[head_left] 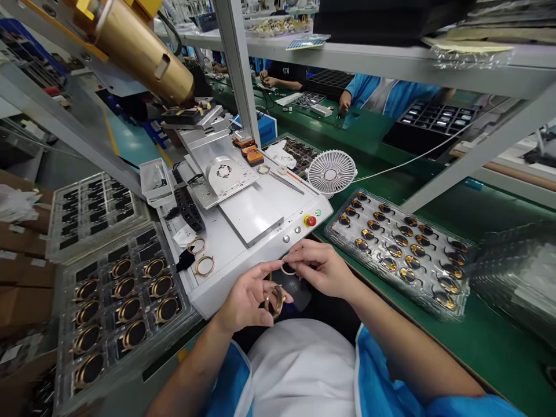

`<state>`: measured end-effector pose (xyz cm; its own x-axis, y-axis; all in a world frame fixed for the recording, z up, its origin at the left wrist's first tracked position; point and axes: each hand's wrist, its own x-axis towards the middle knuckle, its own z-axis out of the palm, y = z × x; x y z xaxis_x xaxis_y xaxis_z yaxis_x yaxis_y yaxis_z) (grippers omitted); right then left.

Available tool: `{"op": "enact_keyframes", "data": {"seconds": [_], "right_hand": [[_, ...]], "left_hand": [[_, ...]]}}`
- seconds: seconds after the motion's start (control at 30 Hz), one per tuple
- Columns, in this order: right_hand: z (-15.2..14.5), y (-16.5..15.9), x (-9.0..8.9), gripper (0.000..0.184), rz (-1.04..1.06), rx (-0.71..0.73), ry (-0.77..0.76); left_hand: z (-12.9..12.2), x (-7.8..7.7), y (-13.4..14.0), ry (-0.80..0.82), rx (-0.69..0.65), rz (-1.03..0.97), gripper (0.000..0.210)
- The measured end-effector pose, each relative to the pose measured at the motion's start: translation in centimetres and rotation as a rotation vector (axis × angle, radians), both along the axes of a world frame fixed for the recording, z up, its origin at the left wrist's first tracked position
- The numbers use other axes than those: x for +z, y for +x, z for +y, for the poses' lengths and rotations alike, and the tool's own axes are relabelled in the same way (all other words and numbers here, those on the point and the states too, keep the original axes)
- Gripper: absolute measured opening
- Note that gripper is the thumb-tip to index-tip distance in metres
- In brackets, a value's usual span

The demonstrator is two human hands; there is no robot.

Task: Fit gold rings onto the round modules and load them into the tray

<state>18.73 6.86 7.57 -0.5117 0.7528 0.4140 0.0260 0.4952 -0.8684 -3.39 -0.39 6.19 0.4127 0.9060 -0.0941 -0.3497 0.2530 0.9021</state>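
Observation:
My left hand (pixel 252 295) holds a gold watch case (pixel 274 301) between its thumb and lower fingers, while its index finger reaches toward my right fingertips. In a pinch, my right hand (pixel 315 265) grips a thin ring (pixel 287 268), partly hidden by the fingers. Both hands are close together in front of the white machine's front edge. Two more gold rings, one (pixel 204 266) nearer me and one (pixel 196 245) behind it, lie on the machine's left corner beside a small black cloth (pixel 186 260).
A white machine (pixel 256 260) with a metal plate (pixel 252 214) and red button (pixel 310 220) stands ahead. Trays of watch cases (pixel 125 313) lie left; a tray of small round parts (pixel 395 249) lies right. A white fan (pixel 330 172) stands behind. Co-workers sit across.

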Motion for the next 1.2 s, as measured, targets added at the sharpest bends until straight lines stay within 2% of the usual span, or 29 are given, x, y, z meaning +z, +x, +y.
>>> {"op": "enact_keyframes", "data": {"seconds": [0.1, 0.17, 0.23, 0.3, 0.47, 0.57, 0.63, 0.7, 0.77, 0.87, 0.93, 1.07, 1.2], "right_hand": [[-0.8, -0.4, -0.6, 0.012, 0.031, -0.029, -0.097], [-0.9, -0.6, -0.7, 0.011, 0.007, -0.02, -0.071], [-0.2, -1.0, -0.7, 0.011, -0.03, -0.004, -0.015], [1.6, -1.6, -0.7, 0.013, -0.056, -0.043, -0.034], [8.2, -4.4, -0.7, 0.014, -0.163, -0.308, -0.484], [10.3, -4.8, -0.6, 0.015, -0.237, -0.392, -0.542], [9.9, -4.4, -0.6, 0.022, -0.248, -0.485, -0.46], [8.0, -3.8, -0.8, 0.023, -0.227, -0.544, -0.333], [5.2, -3.4, -1.3, 0.018, -0.156, -0.468, -0.267], [0.9, -3.4, -2.4, 0.031, -0.012, -0.226, -0.356], [-0.9, -3.6, -3.0, 0.043, 0.087, -0.178, -0.436], [-1.0, -3.0, -2.8, 0.037, 0.264, -0.261, -0.579], [-0.4, -1.4, -1.7, 0.035, 0.29, -0.149, -0.691]], "left_hand": [[-0.5, -1.1, 0.1, -0.089, 0.095, -0.073, 0.099], [-0.7, -1.8, 0.2, -0.127, 0.109, -0.103, 0.099], [-0.6, -2.3, 0.2, -0.131, 0.135, -0.124, 0.099], [-0.4, -2.5, 0.2, -0.118, 0.2, -0.131, 0.096], [-0.1, -2.4, -0.4, -0.055, 0.294, -0.098, 0.095], [-0.8, -2.2, -0.7, 0.026, 0.309, -0.037, 0.1], [-1.4, -2.1, -0.7, 0.088, 0.311, 0.047, 0.102], [-1.9, -2.1, -0.4, 0.151, 0.333, 0.18, 0.101], [-2.0, -2.2, 0.3, 0.233, 0.373, 0.329, 0.098], [-1.8, -2.6, 1.9, 0.341, 0.378, 0.487, 0.095], [-1.6, -2.8, 2.9, 0.357, 0.331, 0.543, 0.092], [-1.3, -2.6, 4.0, 0.371, 0.215, 0.542, 0.09], [-1.3, -2.1, 3.5, 0.392, 0.194, 0.402, 0.091]]}}
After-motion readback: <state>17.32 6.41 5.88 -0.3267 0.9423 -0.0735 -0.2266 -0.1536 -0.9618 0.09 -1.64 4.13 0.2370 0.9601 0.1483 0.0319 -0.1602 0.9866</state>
